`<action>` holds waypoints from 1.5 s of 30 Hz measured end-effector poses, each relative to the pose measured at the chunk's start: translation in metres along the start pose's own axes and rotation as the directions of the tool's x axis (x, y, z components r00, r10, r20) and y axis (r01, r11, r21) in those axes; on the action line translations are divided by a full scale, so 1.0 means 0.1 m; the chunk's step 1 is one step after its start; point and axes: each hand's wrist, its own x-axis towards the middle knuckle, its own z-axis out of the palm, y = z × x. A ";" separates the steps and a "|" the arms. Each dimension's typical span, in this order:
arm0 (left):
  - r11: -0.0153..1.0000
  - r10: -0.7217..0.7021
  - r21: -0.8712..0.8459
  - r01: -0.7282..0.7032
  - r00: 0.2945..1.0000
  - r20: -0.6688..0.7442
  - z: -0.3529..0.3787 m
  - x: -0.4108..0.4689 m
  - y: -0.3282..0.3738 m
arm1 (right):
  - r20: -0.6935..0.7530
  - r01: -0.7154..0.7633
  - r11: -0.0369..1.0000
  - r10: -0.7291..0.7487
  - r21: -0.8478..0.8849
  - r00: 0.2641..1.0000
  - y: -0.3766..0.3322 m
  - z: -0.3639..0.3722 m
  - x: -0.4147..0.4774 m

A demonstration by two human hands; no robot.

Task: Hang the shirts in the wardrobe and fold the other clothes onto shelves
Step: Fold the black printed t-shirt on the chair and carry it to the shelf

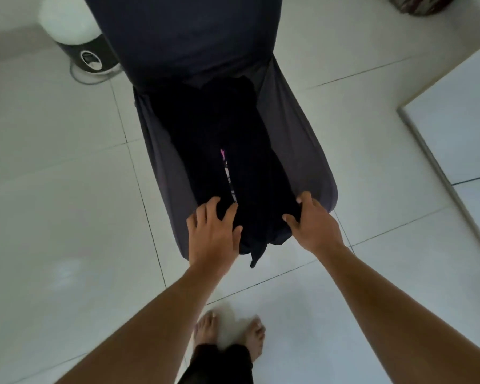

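Starting at the far left, a round white appliance [75, 31] is standing on the pale tiled floor [53, 189], well apart from the action. Moving in, a covered chair [161, 151], draped in dark greyish-purple cloth, is carrying the work. The left hand [214, 234] is pressing down on the near end of a black garment [205, 139], its fingers [205, 214] splayed apart and flat on the fabric. The garment is lying lengthways along the seat, narrowed into a long strip, with a thin pink stripe [227, 173] showing down its middle and a loose tail drooping over the front edge. The right hand [316, 223] is gripping the garment's right side, thumb and forefinger clamping onto the cloth, the other fingers hidden. Further right, a white panel [455, 139] is edging into view; I can't say what it belongs to. By my reading, the fold is only partway done: lengthwise, yes, but not yet into a bundle. No wardrobe, shelf or hanger is showing, so putting away is all left to do.
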 end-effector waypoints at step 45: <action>0.196 -0.530 -0.813 0.549 0.757 0.383 1.31 -0.91 0.14 | 0.318 -0.056 0.830 -0.150 0.555 0.936 0.99 1.00 0.01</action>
